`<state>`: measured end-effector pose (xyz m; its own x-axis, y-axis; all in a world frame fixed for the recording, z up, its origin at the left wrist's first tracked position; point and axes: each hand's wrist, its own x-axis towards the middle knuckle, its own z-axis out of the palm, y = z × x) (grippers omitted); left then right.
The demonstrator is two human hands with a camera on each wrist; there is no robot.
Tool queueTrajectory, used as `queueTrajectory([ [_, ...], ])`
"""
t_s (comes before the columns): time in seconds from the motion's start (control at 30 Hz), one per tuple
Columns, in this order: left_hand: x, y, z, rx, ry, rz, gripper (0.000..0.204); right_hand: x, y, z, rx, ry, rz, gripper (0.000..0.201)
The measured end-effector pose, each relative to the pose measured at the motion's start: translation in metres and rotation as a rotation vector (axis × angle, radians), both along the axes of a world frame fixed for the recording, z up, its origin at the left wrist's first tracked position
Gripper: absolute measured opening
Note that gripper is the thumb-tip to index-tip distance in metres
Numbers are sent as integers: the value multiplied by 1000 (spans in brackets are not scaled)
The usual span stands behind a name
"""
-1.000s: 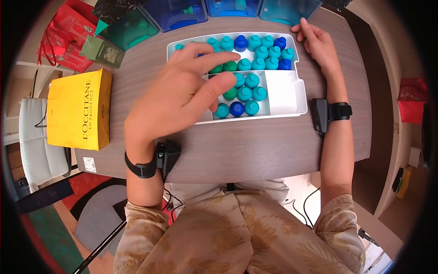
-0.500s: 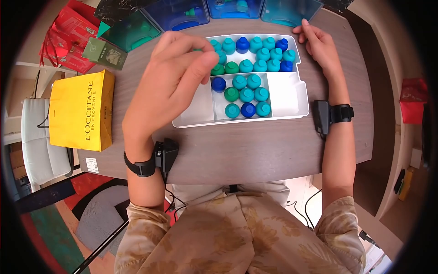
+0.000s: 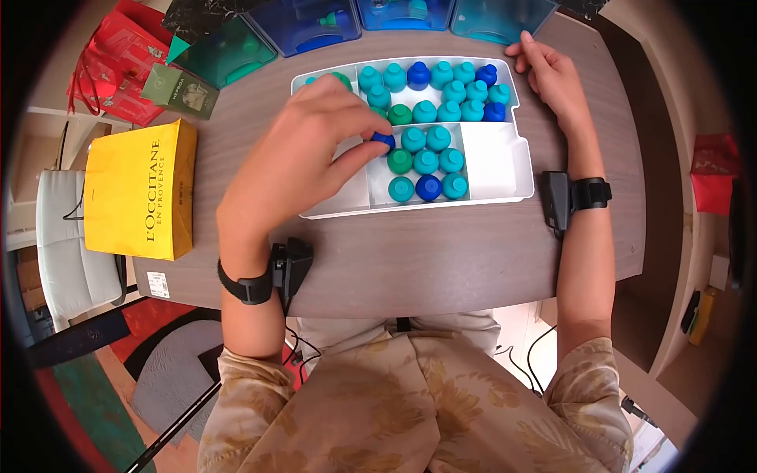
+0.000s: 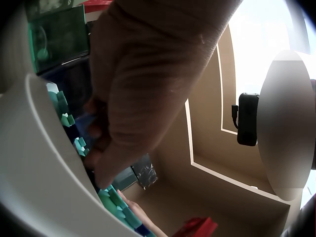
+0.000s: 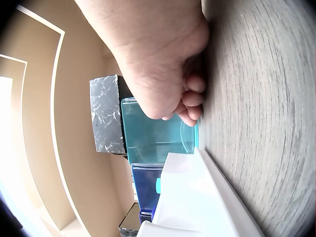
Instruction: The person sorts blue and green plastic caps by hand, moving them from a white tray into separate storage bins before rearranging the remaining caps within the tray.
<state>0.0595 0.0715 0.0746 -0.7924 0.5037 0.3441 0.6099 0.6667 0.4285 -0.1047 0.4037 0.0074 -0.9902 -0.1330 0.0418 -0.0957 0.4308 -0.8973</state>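
In the head view a white divided tray point(image 3: 498, 162) holds teal, green and blue bottle-shaped pieces. The left hand point(image 3: 303, 150) reaches over its left part, thumb and fingertips pinching a dark blue piece point(image 3: 384, 143) at the left of the lower middle compartment. Beside that piece are a teal piece point(image 3: 412, 139) and a green one point(image 3: 400, 161). In the left wrist view the left hand point(image 4: 143, 84) hides most of what it grips. The right hand point(image 5: 158, 64) rests on the table past the tray's right end, fingers loosely curled, holding nothing.
Behind the tray stand translucent bins: green point(image 3: 229, 51), blue point(image 3: 303, 24) and teal point(image 3: 501, 17). A yellow paper bag point(image 3: 138, 189) is at the table's left, with a green box point(image 3: 180, 91) and a red bag point(image 3: 118, 63) behind it.
The left hand first drew back leftward from above the tray, then came down onto the blue piece and pinched it. The right hand has stayed in place.
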Motion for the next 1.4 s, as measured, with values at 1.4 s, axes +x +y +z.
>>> queueTrajectory([
  [1.4,11,-5,22,95,-51,40,18,-2,1,-2,-20,4,7,46],
])
